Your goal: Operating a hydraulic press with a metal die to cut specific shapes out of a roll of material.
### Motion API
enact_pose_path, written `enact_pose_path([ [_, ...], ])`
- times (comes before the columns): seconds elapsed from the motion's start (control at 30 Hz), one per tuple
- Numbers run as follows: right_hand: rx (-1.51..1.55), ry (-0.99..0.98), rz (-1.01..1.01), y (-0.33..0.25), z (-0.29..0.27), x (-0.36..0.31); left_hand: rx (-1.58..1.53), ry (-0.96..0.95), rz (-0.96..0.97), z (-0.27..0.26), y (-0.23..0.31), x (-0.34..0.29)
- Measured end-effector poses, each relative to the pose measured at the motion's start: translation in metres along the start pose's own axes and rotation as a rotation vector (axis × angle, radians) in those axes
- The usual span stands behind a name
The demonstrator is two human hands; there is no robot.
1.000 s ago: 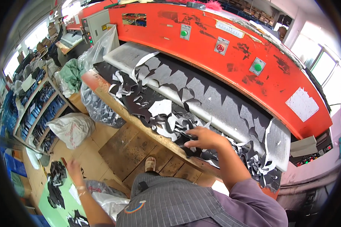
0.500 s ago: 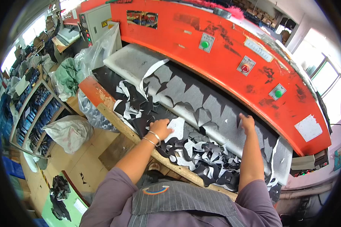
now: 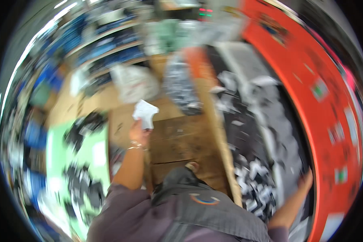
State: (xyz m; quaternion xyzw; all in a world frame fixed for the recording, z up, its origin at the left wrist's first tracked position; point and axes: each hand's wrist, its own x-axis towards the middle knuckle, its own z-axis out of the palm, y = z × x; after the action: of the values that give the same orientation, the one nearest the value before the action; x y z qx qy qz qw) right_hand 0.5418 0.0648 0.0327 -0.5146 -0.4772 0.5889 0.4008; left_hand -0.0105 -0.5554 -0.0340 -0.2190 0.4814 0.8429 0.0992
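My left hand (image 3: 140, 132) is closed on a white cut piece (image 3: 146, 113) with notched, curved edges. It is held up over the wooden floor, between the green table and the red machine. My right hand (image 3: 306, 180) reaches to the machine's grey bed (image 3: 284, 153), close beside the red housing (image 3: 310, 121). Motion blur smears its fingers, so I cannot tell whether it grips anything. Black and white scraps (image 3: 256, 185) lie heaped along the near side of the bed, on my right.
A green table (image 3: 60, 141) on my left carries dark cut pieces (image 3: 82, 181). Ahead stand shelves (image 3: 113, 46) of blue stacks, a white sack (image 3: 134, 82) and a clear bag of dark pieces (image 3: 181, 86). The machine's wooden edge (image 3: 222, 149) runs along my right.
My view has swung left, toward the green table. My left hand has lifted the white piece off the machine and carried it left. My right hand stays over the bed.
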Motion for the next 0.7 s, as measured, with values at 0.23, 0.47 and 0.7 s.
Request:
enact_pose_path([
  [0.23,-0.440,-0.593,-0.399,-0.058,0.289,-0.215,-0.324,0.730,0.391,-0.289,0.049,-0.098],
  [0.47,-0.864,-0.660,-0.606,-0.112,0.386,-0.449,0.013,0.651,0.232,-0.300,0.014,-0.075],
  [0.7,-1.294,0.480,-0.087,0.028,0.110,-0.066,0.445,-0.098,0.387,-0.040,0.036,0.063],
])
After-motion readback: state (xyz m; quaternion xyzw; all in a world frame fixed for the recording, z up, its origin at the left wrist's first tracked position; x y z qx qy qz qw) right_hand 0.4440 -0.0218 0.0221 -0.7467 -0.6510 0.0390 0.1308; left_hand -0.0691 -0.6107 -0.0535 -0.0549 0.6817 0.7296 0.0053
